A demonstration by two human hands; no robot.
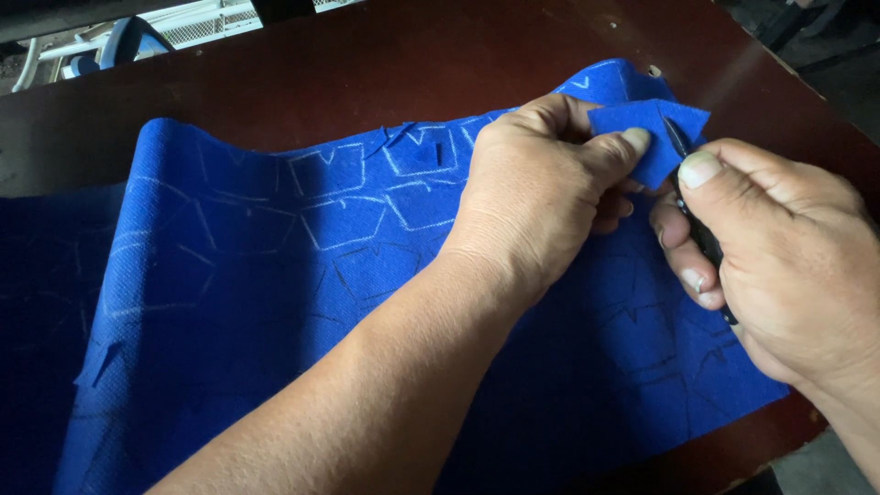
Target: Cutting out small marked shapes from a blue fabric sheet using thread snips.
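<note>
A long sheet of blue fabric (pixel 275 293) lies across a dark brown table (pixel 385 64), marked with chalk outlines of small shapes. My left hand (pixel 541 192) pinches a small blue fabric piece (pixel 655 137) between thumb and fingers, lifting it a little off the sheet. My right hand (pixel 770 257) grips small black snips (pixel 697 215), thumb on top, with the blade tips touching the right edge of that small piece.
The table's right edge (pixel 807 82) runs diagonally behind my right hand, with grey floor beyond. At the top left, past the table, stand white metal bars and a blue object (pixel 128 41). The fabric's left part lies in shadow.
</note>
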